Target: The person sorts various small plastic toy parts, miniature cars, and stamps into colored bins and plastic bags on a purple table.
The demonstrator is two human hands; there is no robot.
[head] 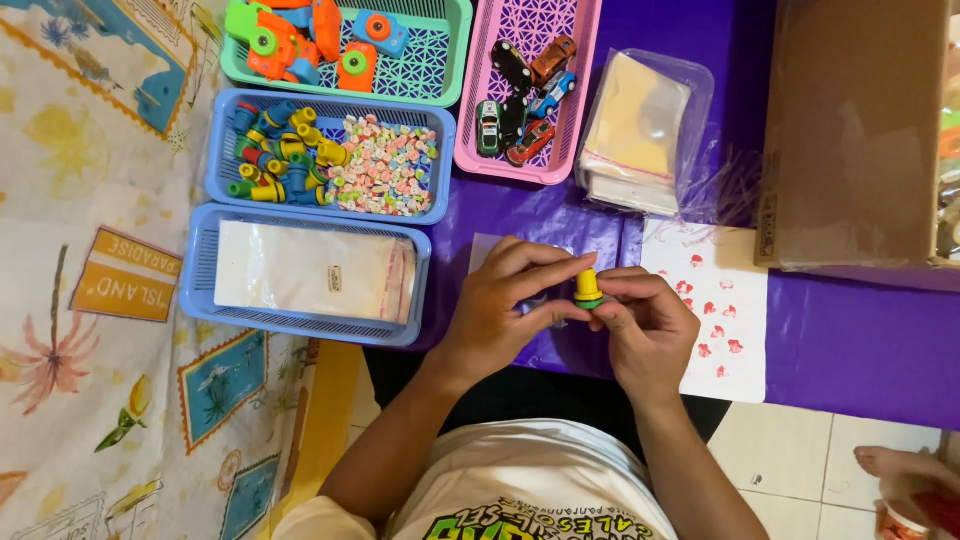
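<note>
From the head camera, the small yellow stamper [587, 287] stands upright between both hands, long axis pointing away from the person. The left hand [500, 305] pinches it from one side; the right hand [650, 325] closes fingertips on its green base, wrists angled inward.

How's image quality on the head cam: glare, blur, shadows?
Head view: even indoor light, sharp throughout; both hands, left and right, and the yellow stamper are crisp. Mild sheen on the clear bag stack. Soft shadows on the purple cloth.
</note>
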